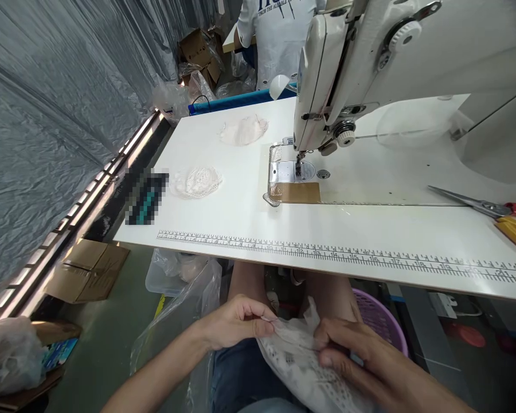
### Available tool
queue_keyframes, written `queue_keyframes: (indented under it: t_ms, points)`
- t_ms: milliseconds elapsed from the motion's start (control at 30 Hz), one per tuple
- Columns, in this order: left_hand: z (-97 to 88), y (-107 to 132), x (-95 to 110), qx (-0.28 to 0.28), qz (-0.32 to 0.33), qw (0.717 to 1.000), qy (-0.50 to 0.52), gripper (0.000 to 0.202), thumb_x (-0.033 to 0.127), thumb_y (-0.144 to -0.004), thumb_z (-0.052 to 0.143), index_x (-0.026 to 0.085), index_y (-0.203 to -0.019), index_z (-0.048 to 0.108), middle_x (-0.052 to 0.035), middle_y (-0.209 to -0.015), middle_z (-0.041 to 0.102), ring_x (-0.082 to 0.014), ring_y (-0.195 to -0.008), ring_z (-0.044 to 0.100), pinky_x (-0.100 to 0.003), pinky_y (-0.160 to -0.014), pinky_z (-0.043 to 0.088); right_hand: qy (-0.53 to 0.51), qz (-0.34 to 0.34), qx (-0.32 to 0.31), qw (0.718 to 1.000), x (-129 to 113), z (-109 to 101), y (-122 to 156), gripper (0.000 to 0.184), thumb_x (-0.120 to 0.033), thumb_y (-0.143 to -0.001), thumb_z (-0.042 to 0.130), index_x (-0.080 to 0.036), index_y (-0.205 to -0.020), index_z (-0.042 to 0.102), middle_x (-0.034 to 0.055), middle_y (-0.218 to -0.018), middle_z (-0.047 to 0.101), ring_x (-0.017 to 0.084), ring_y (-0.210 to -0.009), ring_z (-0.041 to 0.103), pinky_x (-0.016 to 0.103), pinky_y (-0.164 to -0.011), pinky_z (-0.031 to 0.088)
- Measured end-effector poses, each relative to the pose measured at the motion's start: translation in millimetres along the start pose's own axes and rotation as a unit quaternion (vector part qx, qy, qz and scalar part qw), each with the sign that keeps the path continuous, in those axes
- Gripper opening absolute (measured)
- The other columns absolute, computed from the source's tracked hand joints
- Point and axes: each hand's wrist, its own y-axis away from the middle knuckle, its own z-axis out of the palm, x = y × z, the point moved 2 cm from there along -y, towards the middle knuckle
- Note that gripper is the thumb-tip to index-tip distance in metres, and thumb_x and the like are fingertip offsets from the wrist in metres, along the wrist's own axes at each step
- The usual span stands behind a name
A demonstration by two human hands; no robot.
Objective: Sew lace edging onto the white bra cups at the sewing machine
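Note:
Both hands work over my lap, below the white table's front edge [327, 261]. My left hand [236, 324] is closed, pinching the edge of a white lace fabric piece [301, 358] between thumb and fingers. My right hand [361, 355] is curled over the same fabric, fingers pressed onto it. On the table above stands a white sewing machine [370, 63] with its needle over a metal plate [292, 172]. Two small lace pieces lie to the machine's left, one nearer [198, 182] and one farther [244, 131].
Scissors with red and yellow handles [490, 209] lie at the table's right. A printed ruler [327, 252] runs along the front edge. A purple basket [378, 318] and plastic bags [184, 275] sit under the table. Cardboard boxes [88, 269] rest on the floor. Another person [275, 34] stands beyond the table.

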Motion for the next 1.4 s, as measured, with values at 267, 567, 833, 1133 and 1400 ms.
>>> queue_keyframes:
  t_ms: [267, 567, 833, 1133, 1400]
  points:
    - [1.4, 3.8, 6.1, -0.025, -0.023, 0.999, -0.023, 0.04, 0.045, -0.067, 0.076, 0.015, -0.093, 0.074, -0.0074, -0.084, 0.073, -0.0114, -0.073, 0.061, -0.019, -0.071, 0.046, 0.1, -0.093, 0.065, 0.988, -9.7, -7.1, -13.6, 0.058, -0.056, -0.079, 0.062, -0.028, -0.127, 0.046, 0.0075, -0.124, 0.052, 0.026, -0.114, 0.047, 0.038, -0.094, 0.037]
    - [-0.8, 15.5, 6.9, 0.053, -0.011, 0.998, -0.041, 0.04, 0.049, -0.072, 0.07, 0.012, -0.085, 0.073, -0.0041, -0.072, 0.067, -0.0071, -0.063, 0.054, -0.016, -0.062, 0.042, 0.006, -0.028, 0.0, 1.0, -13.7, 2.6, -32.3, 0.016, -0.032, -0.083, 0.063, -0.019, -0.074, 0.058, 0.0002, -0.077, 0.056, 0.018, -0.082, 0.051, 0.028, -0.072, 0.04]
    - [7.2, 5.7, 20.8, 0.011, -0.037, 0.986, -0.164, 0.04, 0.038, -0.061, 0.08, 0.012, -0.09, 0.073, -0.0033, -0.071, 0.067, -0.01, -0.062, 0.053, -0.019, -0.059, 0.041, -0.015, -0.053, -0.062, 0.997, -10.5, 0.0, -41.5, 0.024, -0.038, -0.089, 0.054, -0.02, -0.077, 0.064, 0.0005, -0.074, 0.061, 0.019, -0.083, 0.049, 0.029, -0.072, 0.036]
    - [3.4, -0.6, 13.2, 0.027, -0.023, 0.977, -0.209, 0.029, 0.039, -0.07, 0.072, 0.013, -0.083, 0.076, -0.0046, -0.07, 0.07, -0.0113, -0.061, 0.055, -0.019, -0.057, 0.039, -0.038, -0.047, -0.094, 0.994, 3.2, -2.4, -42.0, 0.033, -0.051, -0.089, 0.051, -0.023, -0.093, 0.068, 0.0017, -0.082, 0.059, 0.02, -0.087, 0.05, 0.031, -0.077, 0.038]
    - [-10.1, 15.4, 9.0, 0.075, -0.051, 0.988, -0.128, 0.034, 0.044, -0.067, 0.074, 0.013, -0.081, 0.076, -0.0052, -0.071, 0.07, -0.0128, -0.065, 0.058, -0.021, -0.062, 0.043, -0.014, 0.011, -0.041, 0.999, -1.8, 6.9, -39.4, 0.013, -0.029, -0.082, 0.061, -0.024, -0.094, 0.063, 0.0026, -0.092, 0.059, 0.022, -0.094, 0.052, 0.032, -0.078, 0.044]
